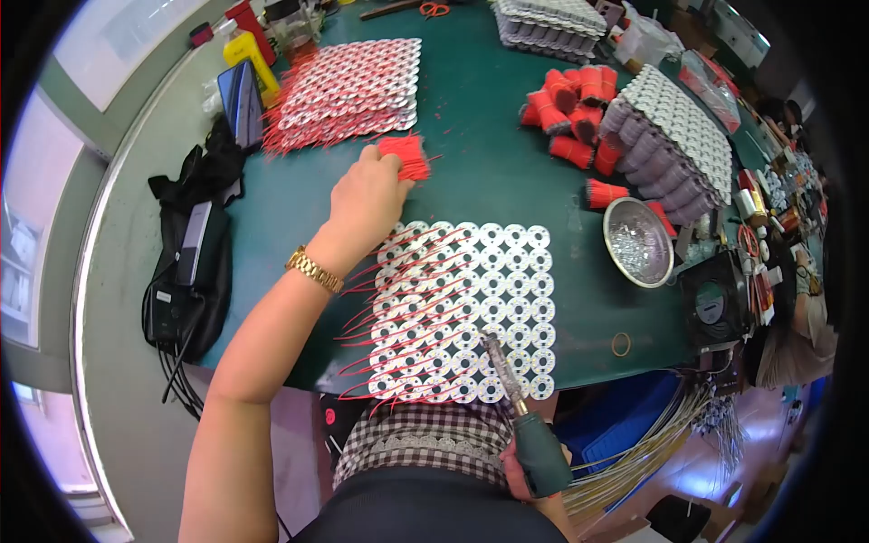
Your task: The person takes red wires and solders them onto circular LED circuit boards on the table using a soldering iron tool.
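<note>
My left hand [371, 185], with a gold watch at the wrist, has its fingers closed on a bundle of short red wires [405, 157] above the green table. In my right hand [518, 471], near the table's front edge, is a soldering iron [540, 452] with a dark green handle. Its metal tip points up and left over a panel of round white boards [491, 285]. Thin red wires lie across the left and middle columns of this panel, while the columns on its right side show no wires.
A stack of wired panels [353, 86] stands at the back left, beside a phone [240, 104] and a yellow bottle [249, 59]. To the right are red wire bundles [566, 109], stacked panels [674, 136], a metal bowl [639, 242] and a black fan [715, 303].
</note>
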`<action>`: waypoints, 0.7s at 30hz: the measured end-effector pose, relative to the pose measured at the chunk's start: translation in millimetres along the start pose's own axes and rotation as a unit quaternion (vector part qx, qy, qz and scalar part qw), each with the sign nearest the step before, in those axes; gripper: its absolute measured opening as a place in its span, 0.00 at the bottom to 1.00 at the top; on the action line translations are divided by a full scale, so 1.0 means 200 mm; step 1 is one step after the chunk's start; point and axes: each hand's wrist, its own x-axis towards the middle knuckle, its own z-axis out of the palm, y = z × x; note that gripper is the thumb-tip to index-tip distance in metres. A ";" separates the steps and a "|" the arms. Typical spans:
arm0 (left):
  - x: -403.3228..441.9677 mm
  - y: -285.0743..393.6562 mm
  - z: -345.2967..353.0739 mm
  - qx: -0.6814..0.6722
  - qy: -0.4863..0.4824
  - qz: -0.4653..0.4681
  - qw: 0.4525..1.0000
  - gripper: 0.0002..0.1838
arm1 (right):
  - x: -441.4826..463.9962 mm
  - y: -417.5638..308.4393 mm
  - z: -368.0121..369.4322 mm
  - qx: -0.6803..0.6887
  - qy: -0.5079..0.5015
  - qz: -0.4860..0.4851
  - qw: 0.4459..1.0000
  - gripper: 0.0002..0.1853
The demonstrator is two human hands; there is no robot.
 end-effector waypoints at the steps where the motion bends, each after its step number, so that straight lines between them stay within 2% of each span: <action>1: 0.04 -0.03 0.04 0.049 -0.025 0.005 0.998 0.09 | 0.03 -0.02 -0.01 -0.012 0.008 -0.027 1.000 0.06; 2: 0.06 -0.05 0.07 0.098 -0.050 0.009 0.994 0.09 | 0.01 0.01 -0.01 0.009 -0.005 -0.019 1.000 0.05; 5: 0.08 -0.08 0.11 0.099 -0.045 0.029 0.994 0.08 | -0.02 -0.01 0.01 -0.079 0.051 -0.083 0.992 0.04; 6: 0.08 -0.08 0.13 0.081 -0.040 0.030 0.995 0.06 | -0.02 -0.06 0.00 0.122 0.016 0.138 0.983 0.04; 8: 0.04 -0.07 0.14 0.087 -0.034 0.034 0.995 0.07 | 0.00 -0.09 -0.02 0.315 -0.013 0.345 0.884 0.05; 9: 0.02 -0.06 0.14 0.096 -0.028 0.032 0.994 0.09 | 0.03 -0.08 -0.02 0.171 -0.004 0.175 0.970 0.06; 11: -0.01 -0.07 0.16 0.090 0.000 0.039 0.995 0.08 | 0.03 -0.05 -0.01 0.014 0.009 -0.001 1.000 0.07; 17: -0.03 -0.11 0.17 0.076 0.080 0.053 0.993 0.04 | 0.05 -0.03 -0.01 -0.062 0.016 -0.060 0.996 0.11; 19: -0.04 -0.09 0.12 -0.114 0.064 -0.040 0.991 0.04 | 0.04 -0.01 0.03 0.016 0.049 -0.033 0.998 0.11; 20: -0.04 -0.07 0.12 -0.175 0.111 -0.022 0.978 0.05 | 0.04 -0.01 0.03 0.015 0.049 -0.030 0.998 0.11; 21: -0.06 -0.06 0.11 -0.175 0.108 -0.023 0.978 0.05 | 0.05 -0.01 0.02 -0.031 0.049 -0.055 0.997 0.11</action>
